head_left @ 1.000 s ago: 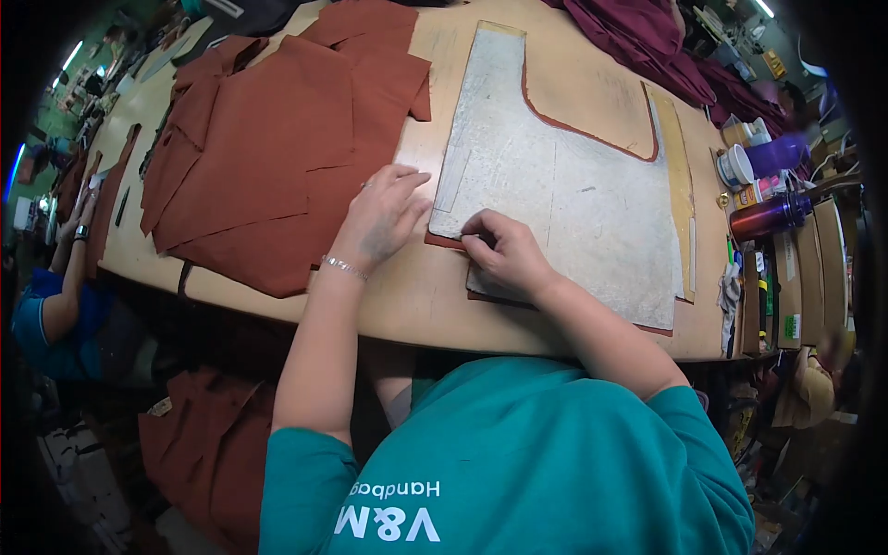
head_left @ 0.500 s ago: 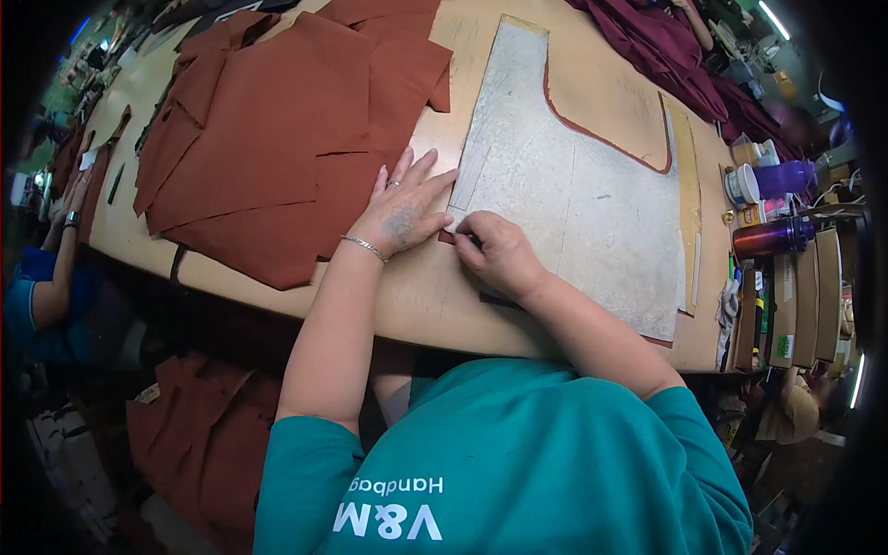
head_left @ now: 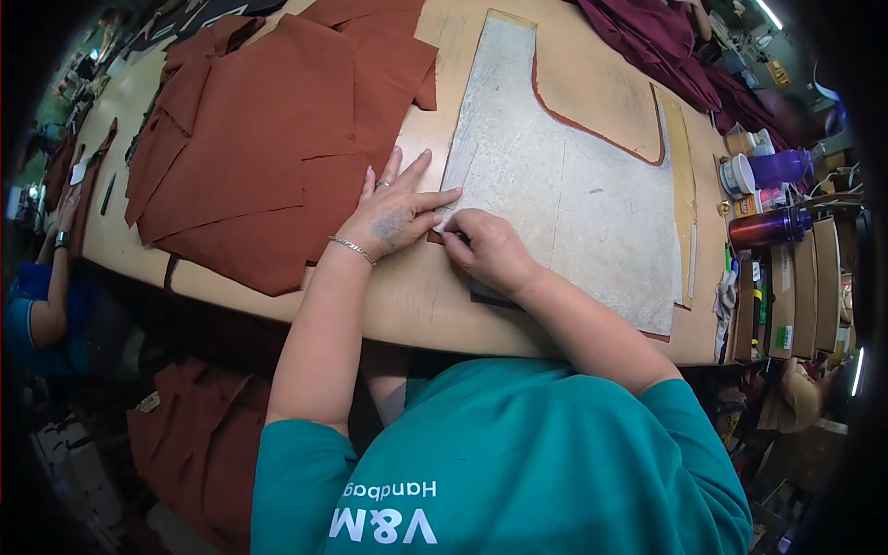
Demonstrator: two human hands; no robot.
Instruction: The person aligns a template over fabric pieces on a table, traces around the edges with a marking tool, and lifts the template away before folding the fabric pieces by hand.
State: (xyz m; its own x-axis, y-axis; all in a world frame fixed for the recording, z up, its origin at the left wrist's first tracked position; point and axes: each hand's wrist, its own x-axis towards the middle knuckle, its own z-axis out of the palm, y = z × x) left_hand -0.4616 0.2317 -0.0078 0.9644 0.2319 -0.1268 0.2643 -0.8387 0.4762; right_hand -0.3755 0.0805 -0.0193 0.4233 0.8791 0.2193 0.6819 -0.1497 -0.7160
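A large pale grey pattern board (head_left: 592,222) with a deep cut-out lies on the table. Rust-brown material (head_left: 601,139) shows as a thin rim along the cut-out and at the lower edges. My left hand (head_left: 393,215) rests palm down by the board's left edge, fingers spread, with the index fingertip on the board and the thumb near its corner. At that same corner my right hand (head_left: 492,252) is closed in a pinch. What sits between its fingers is hidden; a small dark bit shows there.
Rust-brown cut pieces (head_left: 250,148) are piled left of my hands. Maroon fabric (head_left: 647,46) lies at the far right. Cups and a purple tumbler (head_left: 768,225) stand at the right edge, near cardboard boxes (head_left: 803,277). Another person's arm (head_left: 57,268) is at the far left.
My left index finger has come down toward the thumb and onto the board's edge. My right hand stays pinched at the corner. The whole view has shifted slightly.
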